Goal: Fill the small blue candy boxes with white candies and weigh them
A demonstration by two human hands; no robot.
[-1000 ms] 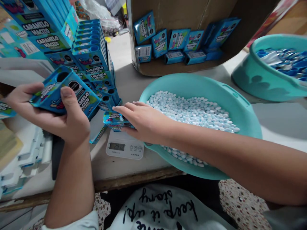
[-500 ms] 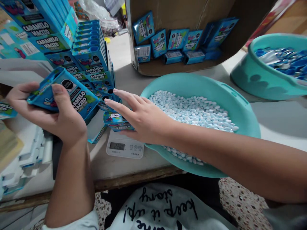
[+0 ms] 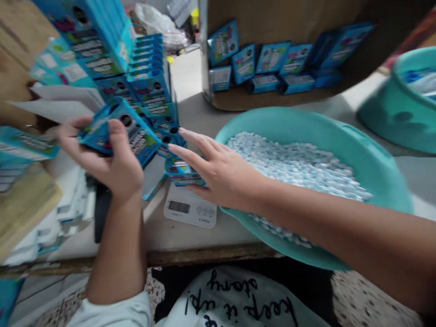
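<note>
Raised at the left, my left hand (image 3: 112, 159) is wrapped round a blue candy box (image 3: 139, 136), its thumb on the printed face. My right hand (image 3: 218, 168) has its fingers apart, reaching over a digital scale (image 3: 190, 211). A small blue candy carton (image 3: 182, 170) sits on that scale, partly behind the right fingers; whether they touch it I cannot tell. Under my right forearm is a wide turquoise basin (image 3: 381, 177), filled with wrapped white and pale blue candies (image 3: 299, 163).
Stacked blue candy boxes (image 3: 153, 86) rise behind my hands. A cardboard box (image 3: 286, 13) on its side holds several blue boxes. Another turquoise basin (image 3: 384, 109) stands at the right. Flattened white cartons (image 3: 71, 204) lie left, near the wooden table edge (image 3: 204, 254).
The view has swung left, so everything appears shifted rightward and is blurred. My left hand keeps the box, and the right hand stays spread over the scale.
</note>
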